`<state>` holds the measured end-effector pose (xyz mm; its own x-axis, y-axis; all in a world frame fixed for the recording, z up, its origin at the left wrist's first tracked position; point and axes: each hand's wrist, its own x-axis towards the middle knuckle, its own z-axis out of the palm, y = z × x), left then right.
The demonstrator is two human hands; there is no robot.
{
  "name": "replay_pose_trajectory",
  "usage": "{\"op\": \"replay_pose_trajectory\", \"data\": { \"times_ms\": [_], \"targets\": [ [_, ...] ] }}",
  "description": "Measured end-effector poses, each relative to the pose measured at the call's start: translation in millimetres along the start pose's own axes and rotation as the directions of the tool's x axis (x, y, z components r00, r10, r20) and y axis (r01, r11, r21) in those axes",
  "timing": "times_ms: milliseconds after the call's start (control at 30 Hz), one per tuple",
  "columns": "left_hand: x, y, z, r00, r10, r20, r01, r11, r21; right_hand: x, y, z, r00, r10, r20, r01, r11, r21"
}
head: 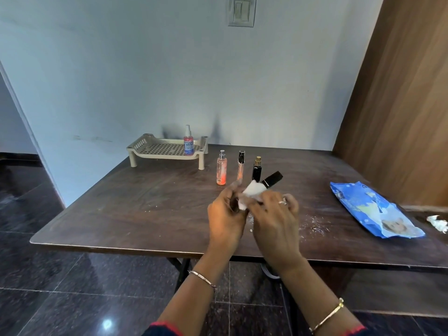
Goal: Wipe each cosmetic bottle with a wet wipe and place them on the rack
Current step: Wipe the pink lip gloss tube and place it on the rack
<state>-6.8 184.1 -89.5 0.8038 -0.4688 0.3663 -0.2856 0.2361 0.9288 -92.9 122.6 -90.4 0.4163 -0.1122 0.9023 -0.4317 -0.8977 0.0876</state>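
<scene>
I have both hands low in the middle of the frame, working one item between them. The left hand (226, 214) is closed around the lower end of a black bottle (272, 179), whose capped end sticks out up and to the right past my knuckles. The right hand (276, 215) pinches a wet wipe (252, 190) against the bottle's body — so both are clamped, one on the bottle and one on the wipe.

I judge the bottle to be small, stiff and light, probably glass or hard plastic, and slick once damp. I would hold it by the body, not the cap, since a cap may pull off. The wipe is soft and limp; it needs to be wrapped round and dragged along the length.

Three more stand upright on the surface (121, 202) just above my hands: a peach spray bottle (221, 171), a slim bottle with a black cap (240, 165) and a black bottle with a gold top (256, 169). All are narrow and tall — easy to tip, so I would lift each straight up by the waist.

The rack (167, 151) sits at the back of the surface, left of centre, with one pink pump bottle (188, 141) standing on it. The blue wipe packet (373, 209) lies at the right, with a crumpled white scrap (437, 223) near the frame's right edge, likely a spent wipe.
</scene>
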Motion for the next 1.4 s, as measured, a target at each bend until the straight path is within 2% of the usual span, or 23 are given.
{"op": "replay_pose_trajectory", "data": {
  "times_ms": [67, 133, 300, 367, 433, 467, 500, 567, 600, 633, 667, 700, 800, 833, 933, 1100, 1200, 1300, 1333, 1400],
  "targets": [
    [-2.0, -0.7, -2.3, 0.997, 0.075, -0.006, -0.075, 0.995, 0.069, -3.6, -2.3, -1.3, 0.996, -0.077, 0.042, 0.076, 0.997, 0.013],
    [-4.6, -0.8, -6.3, 0.991, 0.137, -0.007, -0.135, 0.981, 0.137, -0.6, 7.3, -1.4, 0.996, -0.075, 0.038, 0.076, 0.997, -0.020],
    [-5.6, -0.1, -10.5, 0.981, 0.193, -0.014, -0.188, 0.968, 0.167, 12.2, 41.0, 1.7, 0.994, 0.105, -0.043, -0.108, 0.991, -0.074],
    [-6.7, 1.0, -11.2, 0.979, 0.206, -0.001, -0.203, 0.966, 0.161, 16.8, 48.4, 1.6, 0.982, 0.186, -0.023, -0.186, 0.982, -0.019],
    [-7.4, 0.9, -13.4, 0.982, 0.189, 0.022, -0.190, 0.973, 0.130, 19.5, 50.7, 1.5, 0.955, 0.294, 0.033, -0.296, 0.947, 0.122],
    [-7.0, -0.2, -14.4, 0.986, 0.163, 0.040, -0.166, 0.983, 0.079, 21.2, 51.1, 1.4, 0.921, 0.379, 0.094, -0.390, 0.881, 0.268],
    [-6.6, -1.8, -15.7, 0.989, 0.132, 0.060, -0.134, 0.991, 0.019, 24.0, 50.8, 0.2, 0.860, 0.473, 0.192, -0.505, 0.739, 0.446],
    [-5.8, -4.9, -17.6, 0.992, 0.085, 0.095, -0.080, 0.995, -0.062, 30.3, 46.7, -7.3, 0.709, 0.541, 0.453, -0.658, 0.273, 0.702],
    [-5.3, -6.4, -18.3, 0.992, 0.067, 0.107, -0.058, 0.995, -0.083, 31.3, 45.1, -10.8, 0.659, 0.514, 0.549, -0.672, 0.075, 0.737],
    [-4.8, -7.8, -18.7, 0.992, 0.045, 0.116, -0.033, 0.994, -0.105, 31.2, 44.5, -12.6, 0.632, 0.482, 0.607, -0.672, -0.050, 0.739],
    [-4.4, -8.7, -18.8, 0.992, 0.023, 0.125, -0.005, 0.990, -0.138, 31.4, 43.4, -14.7, 0.625, 0.448, 0.639, -0.667, -0.119, 0.735],
    [-4.0, -9.0, -18.6, 0.991, 0.001, 0.134, 0.023, 0.984, -0.176, 31.2, 41.0, -16.9, 0.640, 0.412, 0.649, -0.666, -0.124, 0.736],
    [-2.3, -8.4, -16.9, 0.987, -0.020, 0.158, 0.056, 0.972, -0.229, 30.4, 34.1, -16.5, 0.737, 0.365, 0.569, -0.637, 0.094, 0.765],
    [-1.8, -6.6, -16.5, 0.986, -0.017, 0.169, 0.056, 0.972, -0.229, 31.5, 33.0, -15.4, 0.755, 0.400, 0.520, -0.612, 0.144, 0.778],
    [2.6, 0.2, -16.0, 0.975, 0.018, 0.223, 0.023, 0.983, -0.181, 35.9, 33.8, -12.8, 0.737, 0.547, 0.398, -0.559, 0.163, 0.813],
    [3.0, 7.1, -6.2, 0.954, 0.051, 0.294, -0.023, 0.995, -0.098, 40.3, 24.3, -10.6, 0.680, 0.627, 0.380, -0.521, 0.047, 0.852],
    [-1.9, 5.1, -0.9, 0.962, -0.030, 0.272, 0.083, 0.979, -0.184, 39.9, 19.1, -7.7, 0.638, 0.648, 0.416, -0.518, -0.038, 0.854],
    [-4.5, 3.6, 2.3, 0.943, -0.130, 0.305, 0.226, 0.925, -0.304, 40.2, 13.7, -9.0, 0.615, 0.574, 0.540, -0.582, -0.132, 0.803],
    [-5.3, 3.9, 3.8, 0.936, -0.158, 0.314, 0.275, 0.886, -0.373, 39.4, 9.9, -8.9, 0.626, 0.551, 0.552, -0.601, -0.110, 0.792],
    [-5.4, 5.0, 6.3, 0.931, -0.182, 0.316, 0.320, 0.823, -0.470, 34.4, 3.7, -2.1, 0.689, 0.541, 0.481, -0.635, 0.132, 0.761]
  ]
}}
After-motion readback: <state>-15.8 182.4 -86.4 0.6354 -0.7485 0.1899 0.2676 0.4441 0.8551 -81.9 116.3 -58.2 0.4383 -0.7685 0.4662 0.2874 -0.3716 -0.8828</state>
